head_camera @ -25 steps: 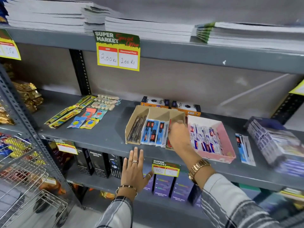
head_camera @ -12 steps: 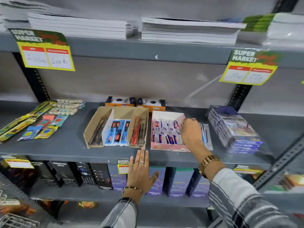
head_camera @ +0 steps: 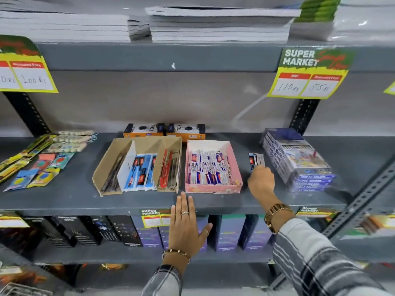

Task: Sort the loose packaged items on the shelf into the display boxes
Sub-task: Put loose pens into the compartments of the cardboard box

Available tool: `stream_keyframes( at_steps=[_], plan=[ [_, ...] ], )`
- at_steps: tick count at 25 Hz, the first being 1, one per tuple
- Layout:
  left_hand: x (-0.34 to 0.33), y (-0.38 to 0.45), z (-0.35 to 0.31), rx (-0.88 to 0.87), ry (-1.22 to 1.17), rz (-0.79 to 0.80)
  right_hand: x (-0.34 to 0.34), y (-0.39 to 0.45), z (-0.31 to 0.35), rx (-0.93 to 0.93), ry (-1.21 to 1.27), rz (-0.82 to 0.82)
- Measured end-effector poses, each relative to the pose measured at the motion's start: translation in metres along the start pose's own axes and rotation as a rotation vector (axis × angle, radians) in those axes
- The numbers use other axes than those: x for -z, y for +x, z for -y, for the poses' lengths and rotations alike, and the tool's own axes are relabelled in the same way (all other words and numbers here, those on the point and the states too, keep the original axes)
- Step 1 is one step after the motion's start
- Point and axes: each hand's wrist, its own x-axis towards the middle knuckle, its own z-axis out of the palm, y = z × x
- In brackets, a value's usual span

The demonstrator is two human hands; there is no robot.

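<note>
While the head camera looks down at a grey metal shelf (head_camera: 64, 199), I see the right hand (head_camera: 261, 180) reached out to the loose packets (head_camera: 256, 160) lying flat between the pink display box (head_camera: 213, 188) and the stack of blue colour packs (head_camera: 299, 161). Its fingertips sit on the near end of those packets; whether the grip has closed on one I cannot tell, since the fingers curl away from me. The left hand (head_camera: 184, 227) rests flat and spread on the shelf's front edge, holding nothing — fingers wide, just below the gap between the two boxes.

The pink box is full of white-and-blue packets standing on edge. Just left of it, touching or nearly so, the brown cardboard display box (head_camera: 136, 165) has three compartments: dark pens on the left, blue-and-white packets in the middle, red ones on the right. Behind both stand two small orange-and-black cartons (head_camera: 164, 130). Farther left, more loose coloured packets (head_camera: 40, 165) lie scattered on the shelf.

Above, a higher shelf carries stacked notebooks (head_camera: 218, 24) — yellow-and-green price tags (head_camera: 307, 75) hang from its edge. Below, dark and purple boxes (head_camera: 228, 231) line the lower shelf.
</note>
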Motion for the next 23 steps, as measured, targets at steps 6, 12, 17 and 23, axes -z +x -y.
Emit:
stream_keyframes(
  at_steps=[6, 12, 17, 23],
  plan=[
    [-0.008, 0.004, 0.003, -0.020, 0.002, -0.056, -0.011, 0.008, -0.001, -0.039, 0.000, 0.019],
    [-0.011, 0.004, 0.006, -0.041, 0.009, -0.071, -0.012, 0.012, 0.001, -0.053, 0.004, -0.006],
    [-0.010, 0.005, 0.007, -0.051, 0.001, -0.087, -0.013, 0.015, 0.001, -0.114, 0.065, -0.033],
    [-0.008, 0.006, 0.007, -0.054, 0.008, -0.028, -0.009, 0.019, -0.006, -0.172, 0.326, -0.047]
  ],
)
